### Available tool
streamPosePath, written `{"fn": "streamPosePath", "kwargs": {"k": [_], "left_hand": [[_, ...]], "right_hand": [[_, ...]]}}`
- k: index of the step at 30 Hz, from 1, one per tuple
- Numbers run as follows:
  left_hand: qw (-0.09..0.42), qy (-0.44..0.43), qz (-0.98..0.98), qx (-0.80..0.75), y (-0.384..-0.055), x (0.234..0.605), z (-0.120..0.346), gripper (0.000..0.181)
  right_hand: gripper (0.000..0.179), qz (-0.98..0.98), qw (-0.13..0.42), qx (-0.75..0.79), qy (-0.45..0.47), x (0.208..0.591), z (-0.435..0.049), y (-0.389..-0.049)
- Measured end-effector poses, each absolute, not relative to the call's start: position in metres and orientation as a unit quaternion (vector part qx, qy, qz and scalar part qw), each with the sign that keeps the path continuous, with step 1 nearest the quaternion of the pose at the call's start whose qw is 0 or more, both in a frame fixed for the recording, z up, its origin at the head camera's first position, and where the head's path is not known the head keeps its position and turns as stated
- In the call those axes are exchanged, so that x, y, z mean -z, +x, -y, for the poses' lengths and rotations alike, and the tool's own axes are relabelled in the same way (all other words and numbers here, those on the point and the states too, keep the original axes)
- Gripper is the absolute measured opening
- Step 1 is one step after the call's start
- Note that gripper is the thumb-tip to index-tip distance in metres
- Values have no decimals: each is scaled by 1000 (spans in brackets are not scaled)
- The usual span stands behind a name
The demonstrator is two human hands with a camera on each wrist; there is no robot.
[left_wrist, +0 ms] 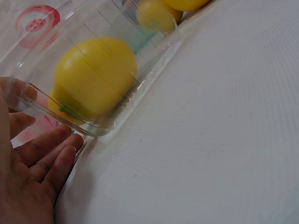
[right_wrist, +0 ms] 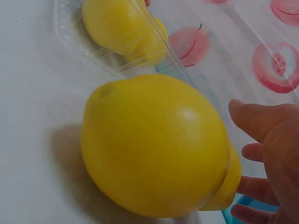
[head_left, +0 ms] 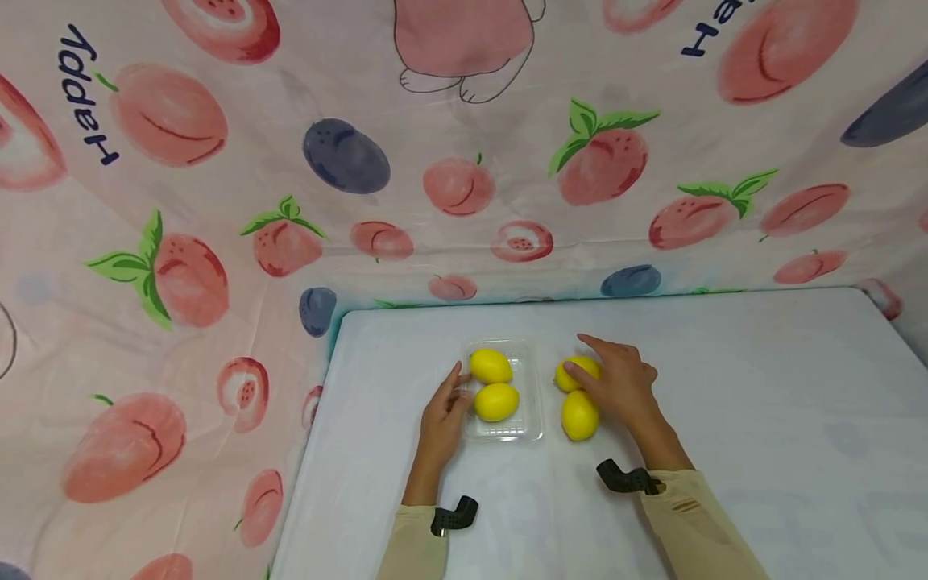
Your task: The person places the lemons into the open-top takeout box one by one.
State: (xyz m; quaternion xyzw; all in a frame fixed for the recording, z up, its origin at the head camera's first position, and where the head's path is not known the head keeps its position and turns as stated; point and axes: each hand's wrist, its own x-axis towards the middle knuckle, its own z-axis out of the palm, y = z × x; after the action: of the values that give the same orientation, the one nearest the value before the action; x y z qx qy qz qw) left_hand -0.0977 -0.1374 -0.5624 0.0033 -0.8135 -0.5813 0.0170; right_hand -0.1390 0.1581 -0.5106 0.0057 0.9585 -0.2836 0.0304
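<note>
A clear plastic container (head_left: pixel 532 415) holds two yellow lemons, one (head_left: pixel 490 366) behind the other (head_left: pixel 496 402). My left hand (head_left: pixel 441 419) is at the container's left side, its fingers loosely bent and fingertips right at the wall. In the left wrist view, the left fingers (left_wrist: pixel 51 156) lie low beside the container's end. To the right of the container lie two more lemons, a far one (head_left: pixel 587 368) and a near one (head_left: pixel 580 416). My right hand (head_left: pixel 622 383) is spread around the far lemon, thumb overlapping it and index finger stretched beyond it.
The white tabletop (head_left: pixel 761 419) extends widely to the right and in front. A fruit-print cloth (head_left: pixel 406 161) hangs behind the table and down its left side. Dark wrist mounts (head_left: pixel 625 477) sit at both sleeve cuffs.
</note>
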Motion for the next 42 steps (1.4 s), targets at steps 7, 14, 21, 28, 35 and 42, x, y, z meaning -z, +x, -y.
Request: {"fn": "streamPosePath", "kwargs": {"k": [7, 14, 21, 28, 35, 42], "left_hand": [[20, 1, 817, 576, -99, 564, 138, 53], [13, 6, 821, 571, -101, 564, 137, 53], [16, 3, 821, 571, -100, 563, 137, 53], [16, 4, 822, 570, -99, 562, 136, 53], [20, 3, 817, 576, -100, 565, 138, 53], [14, 13, 815, 579, -100, 564, 136, 53]], "right_hand": [[68, -956, 39, 289, -10, 517, -162, -138], [69, -949, 40, 313, -20, 518, -168, -138], [68, -945, 40, 325, -19, 523, -172, -138], [66, -943, 32, 331, -17, 529, -178, -137], [66, -939, 23, 342, -21, 532, -182, -136], [67, -940, 23, 340, -12, 533, -184, -135]]}}
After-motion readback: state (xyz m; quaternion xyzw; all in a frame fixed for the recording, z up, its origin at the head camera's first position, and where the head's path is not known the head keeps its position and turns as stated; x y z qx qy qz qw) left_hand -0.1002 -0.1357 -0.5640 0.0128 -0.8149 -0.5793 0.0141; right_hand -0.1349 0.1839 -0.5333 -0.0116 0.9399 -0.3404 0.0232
